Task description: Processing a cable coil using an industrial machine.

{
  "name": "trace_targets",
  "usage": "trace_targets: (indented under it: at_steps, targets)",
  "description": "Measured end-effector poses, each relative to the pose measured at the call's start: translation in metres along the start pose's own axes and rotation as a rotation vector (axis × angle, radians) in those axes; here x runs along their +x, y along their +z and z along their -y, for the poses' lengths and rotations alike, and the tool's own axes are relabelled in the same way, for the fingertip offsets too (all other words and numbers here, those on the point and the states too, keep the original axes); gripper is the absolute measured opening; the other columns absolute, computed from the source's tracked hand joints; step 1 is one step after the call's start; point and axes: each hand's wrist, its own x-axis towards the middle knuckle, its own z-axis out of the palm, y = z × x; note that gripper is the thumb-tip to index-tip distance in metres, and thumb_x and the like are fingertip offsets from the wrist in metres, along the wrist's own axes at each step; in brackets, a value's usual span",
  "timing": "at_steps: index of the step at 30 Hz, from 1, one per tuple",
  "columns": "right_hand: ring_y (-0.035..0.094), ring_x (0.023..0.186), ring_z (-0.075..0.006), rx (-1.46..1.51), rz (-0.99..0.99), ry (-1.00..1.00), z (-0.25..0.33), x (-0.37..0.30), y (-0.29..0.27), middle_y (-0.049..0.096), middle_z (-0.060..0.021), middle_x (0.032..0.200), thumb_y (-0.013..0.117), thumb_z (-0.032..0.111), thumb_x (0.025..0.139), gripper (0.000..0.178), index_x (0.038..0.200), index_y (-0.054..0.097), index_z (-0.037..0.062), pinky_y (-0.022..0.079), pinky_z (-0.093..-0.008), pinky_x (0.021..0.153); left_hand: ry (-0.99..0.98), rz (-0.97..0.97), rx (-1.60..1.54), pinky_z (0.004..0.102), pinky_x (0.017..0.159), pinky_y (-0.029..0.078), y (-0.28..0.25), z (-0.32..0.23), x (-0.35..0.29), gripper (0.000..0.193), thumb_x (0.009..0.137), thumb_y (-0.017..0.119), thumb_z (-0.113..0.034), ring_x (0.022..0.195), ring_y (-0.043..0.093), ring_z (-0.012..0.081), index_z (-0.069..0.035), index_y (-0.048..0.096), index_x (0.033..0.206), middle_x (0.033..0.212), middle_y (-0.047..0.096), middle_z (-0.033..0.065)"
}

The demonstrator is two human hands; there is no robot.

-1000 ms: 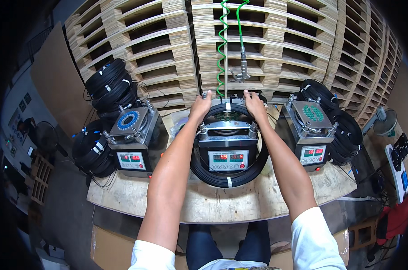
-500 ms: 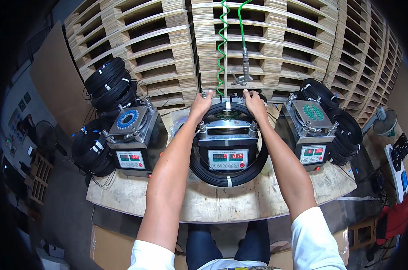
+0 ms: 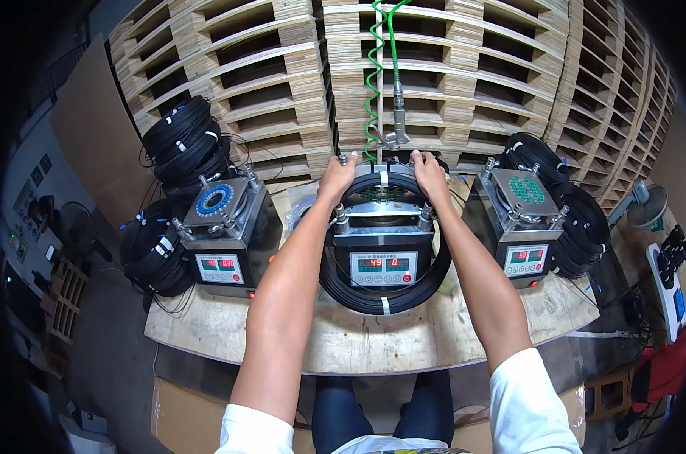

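A polishing machine with a digital display (image 3: pixel 384 268) stands in front of me at mid-table. A coil of black cable (image 3: pixel 385 304), bound with white ties, rings it, draped over its top and down its front. My left hand (image 3: pixel 337 177) is closed round a metal corner post (image 3: pixel 343 160) at the machine's far left corner. At the far right corner my right hand (image 3: pixel 431 180) is closed, thumb up; its fingers hide what is in them. Two front corner posts, one of them the left post (image 3: pixel 341 219), are untouched.
Similar machines stand left (image 3: pixel 220 250) with a blue ring of connectors and right (image 3: pixel 526 242) with green ones. Black cable coils (image 3: pixel 180 144) are piled beside both. Above the far edge hangs an air gun (image 3: pixel 398 125) on a green hose. Wooden pallets (image 3: pixel 449 68) rise behind.
The middle machine's display digits have changed, as have those on the side machines. The hanging air gun has swung left. Both hands stay in place.
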Motion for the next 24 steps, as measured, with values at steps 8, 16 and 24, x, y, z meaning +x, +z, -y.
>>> trace_targets:
  at_steps: [8, 16, 24]
  targets:
    - [0.055, 0.122, -0.0441, -0.074, 0.030, 0.081, 0.009, -0.005, -0.002, 0.060, -0.0267, 0.129, 0.038, 0.059, 0.097, 0.062, 0.135, 0.056, 0.0127, 0.043, -0.0527, 0.102, 0.065, -0.019, -0.053, 0.0400, 0.110, 0.036, 0.003, 0.006, 0.004, 0.082, 0.094, 0.050, -0.062, 0.133, 0.049, 0.0383, 0.008, 0.050, 0.136, 0.137, 0.054, 0.0306]
    - [0.054, 0.123, -0.0441, -0.070, 0.039, 0.032, -0.003, 0.004, -0.004, 0.059, -0.0272, 0.130, 0.037, 0.059, 0.097, 0.063, 0.136, 0.055, 0.0124, 0.042, -0.0519, 0.103, -0.027, -0.019, 0.001, 0.0403, 0.112, 0.034, 0.005, -0.004, -0.002, 0.086, 0.094, 0.048, -0.064, 0.137, 0.044, 0.0387, 0.008, 0.043, 0.142, 0.142, 0.048, 0.0302]
    - [0.056, 0.121, -0.0447, -0.017, 0.002, 0.058, 0.008, -0.006, -0.003, 0.060, -0.0276, 0.128, 0.040, 0.058, 0.096, 0.062, 0.132, 0.057, 0.0110, 0.044, -0.0509, 0.102, 0.076, -0.020, -0.002, 0.0406, 0.109, 0.037, -0.002, 0.002, -0.001, 0.084, 0.092, 0.052, -0.063, 0.132, 0.049, 0.0378, 0.007, 0.048, 0.139, 0.138, 0.053, 0.0294]
